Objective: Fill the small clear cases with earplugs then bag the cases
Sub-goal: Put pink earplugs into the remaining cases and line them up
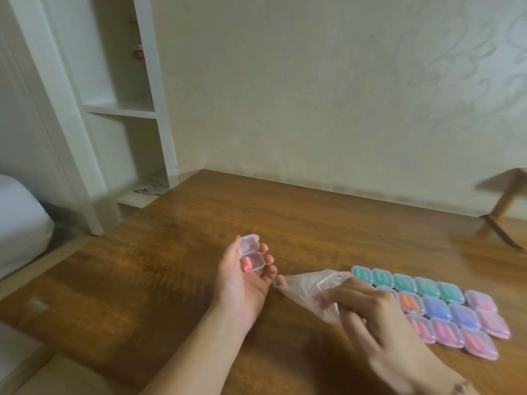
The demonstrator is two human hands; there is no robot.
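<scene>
The left hand (242,277) cradled an open case (252,256) holding a red earplug (247,265) above the tabletop (176,252), while the right hand (368,312) pinched a clear bag (305,289) beside the filled cases (445,306); filling seemed underway, so closing the lid likely came next.

Two bare forearms in view, no sleeves, no watch, rings or gloves on either. Left hand (242,283) has short, unpainted nails. Right hand (373,317) is motion-blurred; a small dark mark sits near its wrist, too blurred to identify.
</scene>
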